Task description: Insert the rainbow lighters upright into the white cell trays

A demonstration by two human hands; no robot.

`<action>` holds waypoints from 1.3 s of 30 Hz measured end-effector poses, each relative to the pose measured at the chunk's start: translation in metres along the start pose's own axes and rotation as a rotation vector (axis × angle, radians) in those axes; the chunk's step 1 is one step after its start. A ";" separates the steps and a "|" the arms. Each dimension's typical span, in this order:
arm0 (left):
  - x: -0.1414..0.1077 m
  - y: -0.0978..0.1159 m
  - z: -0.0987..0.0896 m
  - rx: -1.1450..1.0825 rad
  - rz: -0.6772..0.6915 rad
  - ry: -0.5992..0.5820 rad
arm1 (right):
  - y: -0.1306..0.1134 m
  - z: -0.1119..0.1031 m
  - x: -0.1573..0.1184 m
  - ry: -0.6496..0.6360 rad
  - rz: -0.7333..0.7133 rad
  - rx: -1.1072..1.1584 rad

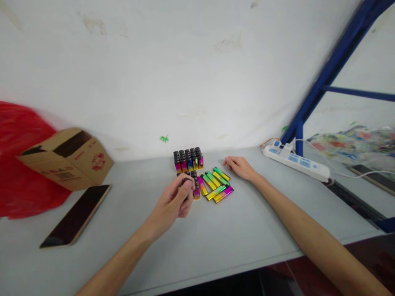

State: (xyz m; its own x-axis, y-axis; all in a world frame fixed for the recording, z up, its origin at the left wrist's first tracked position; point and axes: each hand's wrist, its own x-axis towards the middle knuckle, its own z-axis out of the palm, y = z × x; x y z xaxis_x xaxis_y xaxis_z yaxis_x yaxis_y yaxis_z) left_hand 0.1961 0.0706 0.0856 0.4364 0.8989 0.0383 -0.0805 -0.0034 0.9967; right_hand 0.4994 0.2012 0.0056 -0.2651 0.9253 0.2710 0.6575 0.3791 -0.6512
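My left hand [179, 195] is closed around a dark-topped lighter, most of which the fingers hide, in front of a small group of upright lighters [196, 193]. Behind that group, a block of upright lighters [188, 161] with black tops and shiny multicoloured bodies stands in rows near the wall. Several loose lighters [216, 183] in green, yellow and pink lie flat to the right of my left hand. My right hand [239, 165] rests on the table just beyond them, its fingers loosely curled; whether anything is between the fingertips is too small to tell.
On the left are an open cardboard box [89, 162], a red plastic bag [27, 164] and a dark phone-like slab [75, 216]. A white power strip [296, 161] with cables lies at the right, beside a blue metal frame [317, 88]. The table's front edge [216, 271] runs below.
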 end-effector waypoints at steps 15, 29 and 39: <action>0.002 -0.012 -0.058 0.384 -0.128 0.317 | -0.001 0.000 -0.001 -0.001 0.017 -0.029; 0.006 -0.029 -0.064 0.157 -0.173 0.320 | -0.003 0.000 -0.001 -0.004 0.013 -0.046; 0.012 -0.029 -0.075 0.397 0.148 0.386 | -0.004 0.000 -0.001 -0.021 0.009 -0.043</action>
State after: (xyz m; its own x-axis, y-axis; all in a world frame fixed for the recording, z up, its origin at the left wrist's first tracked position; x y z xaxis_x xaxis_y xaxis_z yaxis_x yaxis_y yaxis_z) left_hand 0.1360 0.1147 0.0521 0.0813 0.9710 0.2250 0.2599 -0.2386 0.9357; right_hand 0.4966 0.1985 0.0076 -0.2740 0.9287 0.2499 0.6895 0.3709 -0.6221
